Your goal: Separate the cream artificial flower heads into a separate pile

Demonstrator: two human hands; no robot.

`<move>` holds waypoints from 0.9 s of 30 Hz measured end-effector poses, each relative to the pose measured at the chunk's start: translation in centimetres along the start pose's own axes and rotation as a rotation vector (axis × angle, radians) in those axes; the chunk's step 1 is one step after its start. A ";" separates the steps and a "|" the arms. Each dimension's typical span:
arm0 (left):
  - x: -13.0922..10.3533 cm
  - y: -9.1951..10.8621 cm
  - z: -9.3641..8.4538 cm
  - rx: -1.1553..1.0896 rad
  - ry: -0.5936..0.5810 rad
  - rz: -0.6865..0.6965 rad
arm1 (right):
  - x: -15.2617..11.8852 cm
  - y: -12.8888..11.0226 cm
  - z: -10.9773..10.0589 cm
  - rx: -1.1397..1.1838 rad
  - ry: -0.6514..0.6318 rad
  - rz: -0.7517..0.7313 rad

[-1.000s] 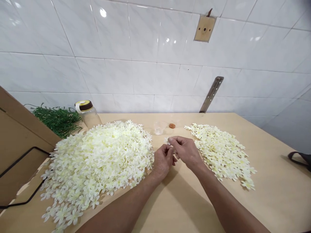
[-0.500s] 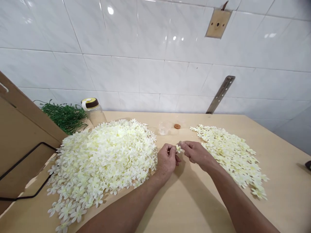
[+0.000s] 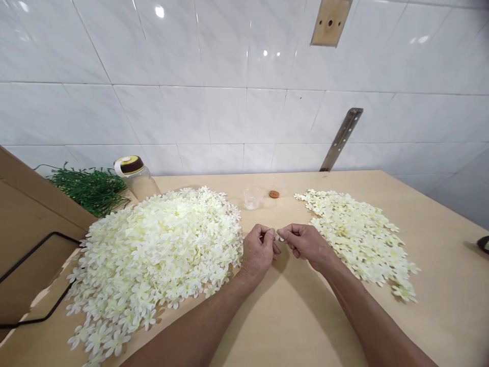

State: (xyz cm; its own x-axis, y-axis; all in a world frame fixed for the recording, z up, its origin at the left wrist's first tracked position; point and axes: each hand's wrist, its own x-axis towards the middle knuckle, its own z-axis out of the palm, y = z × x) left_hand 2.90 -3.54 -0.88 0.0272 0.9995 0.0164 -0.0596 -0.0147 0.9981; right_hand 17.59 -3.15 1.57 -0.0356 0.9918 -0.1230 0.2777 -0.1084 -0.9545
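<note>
Between my two hands, over the middle of the table, is a small cream artificial flower (image 3: pixel 278 235), mostly hidden by fingertips. My left hand (image 3: pixel 260 246) pinches it from the left, thumb against forefinger. From the right, my right hand (image 3: pixel 303 240) closes finger and thumb on its other side. A large heap of loose cream-white artificial flowers (image 3: pixel 164 244) lies left of my left hand. To the right of my right hand spreads a flatter, smaller layer of similar flowers (image 3: pixel 359 234).
Beyond my hands stand a small clear cup (image 3: pixel 251 199) and a round brown piece (image 3: pixel 274 194). At the back left are a bottle with a brown and yellow lid (image 3: pixel 137 178) and green artificial stems (image 3: pixel 89 188). A cardboard box (image 3: pixel 38 214) borders the left; a tiled wall (image 3: pixel 225 117) the back.
My fingertips have come closer together and now cover most of the flower, which showed its petals before. The view has shifted slightly.
</note>
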 end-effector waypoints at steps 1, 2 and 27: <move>0.0 0.0 0.0 -0.008 -0.004 -0.001 | 0.0 0.2 -0.1 -0.005 -0.001 -0.003; 0.0 0.1 0.0 -0.017 -0.007 -0.004 | 0.0 0.4 -0.1 -0.010 -0.004 -0.007; 0.2 -0.4 -0.1 -0.047 0.022 0.059 | -0.3 0.3 1.2 0.086 0.073 0.046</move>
State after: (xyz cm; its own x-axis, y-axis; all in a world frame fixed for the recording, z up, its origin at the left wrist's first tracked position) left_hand 2.85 -3.38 -1.30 0.0008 0.9973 0.0728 -0.1075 -0.0723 0.9916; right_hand 16.53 -3.57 0.98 0.0461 0.9875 -0.1506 0.1935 -0.1567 -0.9685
